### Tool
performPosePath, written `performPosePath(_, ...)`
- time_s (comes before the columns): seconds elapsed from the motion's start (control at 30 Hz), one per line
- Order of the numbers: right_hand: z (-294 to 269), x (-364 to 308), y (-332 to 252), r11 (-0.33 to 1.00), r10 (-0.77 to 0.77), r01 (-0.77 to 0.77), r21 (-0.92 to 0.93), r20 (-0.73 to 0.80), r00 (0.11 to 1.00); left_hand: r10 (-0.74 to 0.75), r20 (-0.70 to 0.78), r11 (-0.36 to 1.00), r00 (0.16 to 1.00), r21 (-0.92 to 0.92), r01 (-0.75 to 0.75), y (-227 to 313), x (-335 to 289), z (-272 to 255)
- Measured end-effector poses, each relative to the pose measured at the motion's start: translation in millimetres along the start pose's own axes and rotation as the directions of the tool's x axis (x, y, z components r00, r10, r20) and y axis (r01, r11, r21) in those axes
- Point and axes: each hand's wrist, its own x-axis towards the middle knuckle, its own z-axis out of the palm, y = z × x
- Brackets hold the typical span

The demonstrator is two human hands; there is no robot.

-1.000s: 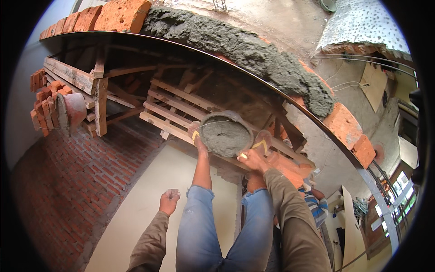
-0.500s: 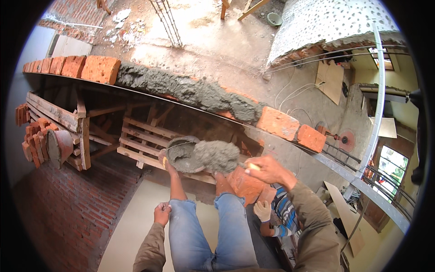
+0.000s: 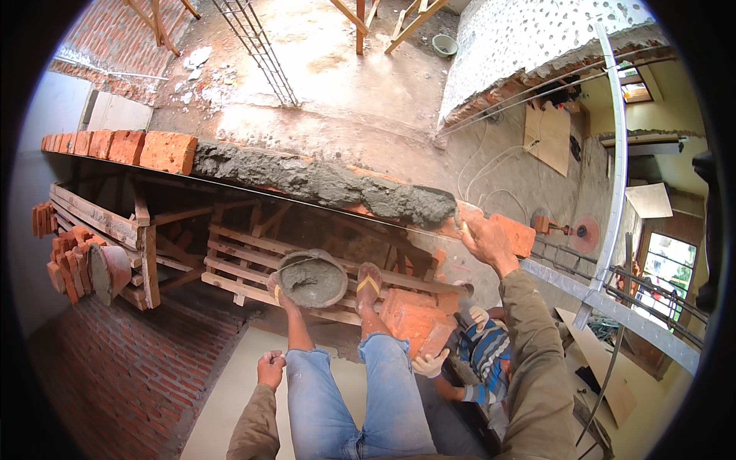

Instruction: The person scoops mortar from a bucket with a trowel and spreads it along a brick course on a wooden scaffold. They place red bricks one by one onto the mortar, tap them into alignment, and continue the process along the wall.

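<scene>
My right hand (image 3: 488, 240) is closed around the handle of a trowel (image 3: 458, 218) at the top of the brick wall. The blade meets the right end of a thick bed of grey mortar (image 3: 307, 181), and mortar hides most of its shape. Just right of my hand sits a laid brick (image 3: 512, 234). My left hand (image 3: 271, 369) hangs beside my left thigh, fingers curled in, with nothing visible in them. Between my feet stands a bucket of mortar (image 3: 311, 280) on a slatted wooden platform (image 3: 245, 264).
A co-worker in gloves (image 3: 431, 363) is below right, touching stacked bricks (image 3: 414, 318). Laid bricks (image 3: 167, 152) continue the wall leftward. A string runs along its near edge. Another bucket (image 3: 112, 270) and loose bricks lie left. A metal beam (image 3: 567, 282) crosses at right.
My right hand moved up and forward from above the bucket to the wall, and the trowel's heap of mortar is now on the wall's right end. The co-worker's gloved hands shifted at the bricks.
</scene>
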Motion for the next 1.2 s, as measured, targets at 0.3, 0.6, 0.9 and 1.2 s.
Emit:
performPosePath(0.3, -17.7, -58.8, 8.2, 0.954, 0.084, -0.097, -0.285, -0.056, 0.995, -0.007, -0.001, 1.0, 1.0, -0.012, 0.007, -11.7, 4.4, -5.1)
performPosePath(0.6, 0.5, -102.0, -119.5, 0.998, -0.065, 0.064, 0.015, 0.053, 0.997, 0.062, -0.005, 0.996, 0.998, 0.063, -0.061, -26.2, 12.9, -7.4)
performPosePath(0.9, 335.8, -9.6, -248.2, 0.901, -0.184, 0.327, -0.283, 0.432, 0.883, -0.081, -0.016, 0.984, 0.997, -0.161, 0.077, -51.1, 6.3, -30.2)
performPosePath(1.2, 429.4, -34.7, -229.5, 0.835, -0.236, 0.503, -0.223, 0.682, 0.693, -0.342, -0.128, 0.932, 0.931, -0.172, 0.319, -164.1, -13.8, -72.3)
